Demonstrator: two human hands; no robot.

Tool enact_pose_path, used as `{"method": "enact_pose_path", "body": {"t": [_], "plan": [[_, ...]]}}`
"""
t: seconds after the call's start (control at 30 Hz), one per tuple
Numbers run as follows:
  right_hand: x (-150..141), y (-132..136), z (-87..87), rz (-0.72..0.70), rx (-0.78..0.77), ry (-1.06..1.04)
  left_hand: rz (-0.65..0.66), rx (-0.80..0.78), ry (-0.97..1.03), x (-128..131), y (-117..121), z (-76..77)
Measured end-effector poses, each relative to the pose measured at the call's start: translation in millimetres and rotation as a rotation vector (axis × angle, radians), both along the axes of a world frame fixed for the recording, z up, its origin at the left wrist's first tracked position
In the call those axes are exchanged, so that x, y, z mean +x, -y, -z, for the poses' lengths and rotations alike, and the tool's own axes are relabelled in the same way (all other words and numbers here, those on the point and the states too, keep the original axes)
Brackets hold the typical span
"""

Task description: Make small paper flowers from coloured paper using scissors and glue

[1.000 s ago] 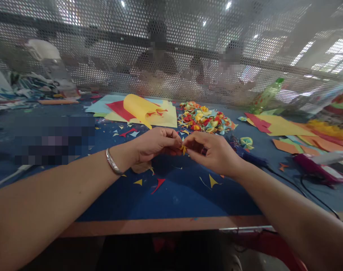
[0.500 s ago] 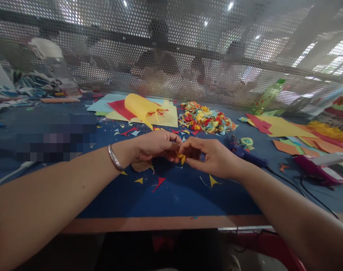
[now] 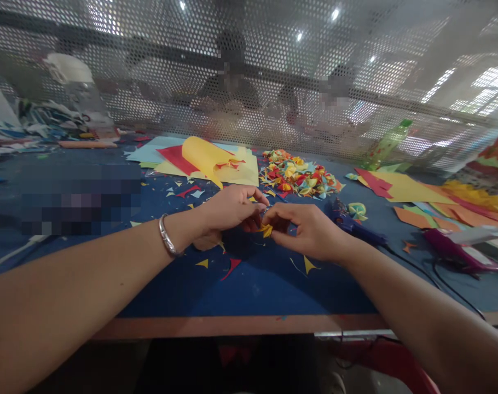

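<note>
Between my two hands is a small folded yellow paper piece (image 3: 266,230), just above the blue tabletop (image 3: 249,293). The fingers of my left hand (image 3: 232,210) pinch it from the left; a silver bangle (image 3: 167,235) circles that wrist. My right hand (image 3: 304,227) grips its other side with thumb and fingers. Part of the paper is hidden by the fingertips. Under my left hand lies a brownish flat piece (image 3: 208,241), partly covered. Yellow scraps (image 3: 310,265) and a red scrap (image 3: 231,268) lie in front of my hands.
Behind my hands are a pile of folded colourful paper pieces (image 3: 298,174) and stacked paper sheets (image 3: 171,150). A blue glue gun (image 3: 358,227) and a purple corded tool (image 3: 454,251) lie to the right. A green bottle (image 3: 386,146) stands near the perforated screen (image 3: 273,71).
The yellow paper has turned slightly between my fingertips, and my left fingers have shifted a little. Both hands stay in nearly the same place.
</note>
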State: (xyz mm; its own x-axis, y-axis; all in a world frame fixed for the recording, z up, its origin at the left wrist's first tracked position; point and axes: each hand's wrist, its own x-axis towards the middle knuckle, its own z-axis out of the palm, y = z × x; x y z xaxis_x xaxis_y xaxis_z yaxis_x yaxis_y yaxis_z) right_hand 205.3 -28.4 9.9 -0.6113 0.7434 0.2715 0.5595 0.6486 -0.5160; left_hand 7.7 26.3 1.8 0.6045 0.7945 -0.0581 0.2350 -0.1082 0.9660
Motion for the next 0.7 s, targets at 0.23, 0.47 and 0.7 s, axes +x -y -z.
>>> {"method": "enact_pose_path", "body": {"t": [0.23, 0.47, 0.7], "plan": [[5, -4, -3.8, 0.162, 0.053, -0.166, -0.2, 0.477, 0.102, -6, 10, -3.6], [9, -5, -7.5, 0.195, 0.082, -0.196, -0.161, 0.762, -0.029, -7, 32, -7.9], [10, -5, -6.2, 0.197, 0.067, -0.187, -0.122, 0.787, -0.076, -7, 33, -8.3]]}}
